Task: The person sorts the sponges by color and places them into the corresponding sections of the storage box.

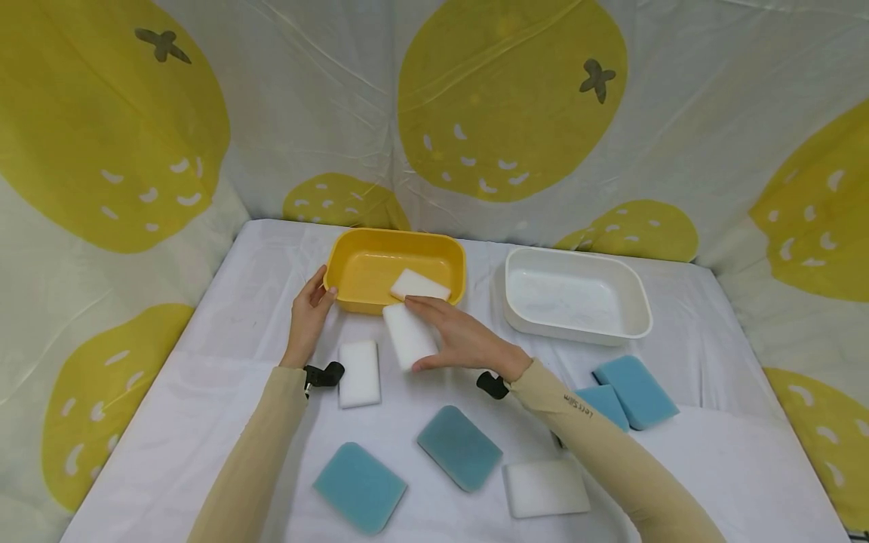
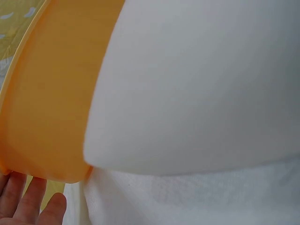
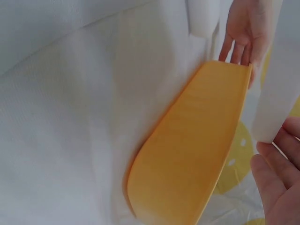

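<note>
My right hand [image 1: 468, 339] grips a white sponge [image 1: 409, 337] between thumb and fingers, above the front edge of the yellow basin [image 1: 360, 305]. In the right wrist view the held sponge's lower end is between my fingertips. Another white sponge [image 1: 419, 284] lies inside the basin, toward its right end. My left hand [image 1: 308, 320] touches the basin's left end, its fairly straight fingers against the outer wall. Beside my left wrist a white sponge [image 1: 360, 374] lies on the table. A white surface [image 2: 197, 84] fills much of the left wrist view.
To the right stands a white basin [image 1: 577, 294] with nothing in it. Near the front lie two blue sponges, one left [image 1: 360, 488] and one central [image 1: 459, 448], and a white sponge [image 1: 546, 489]. Two more blue sponges [image 1: 636, 392] overlap by my right forearm. Lemon-print cloth hangs behind.
</note>
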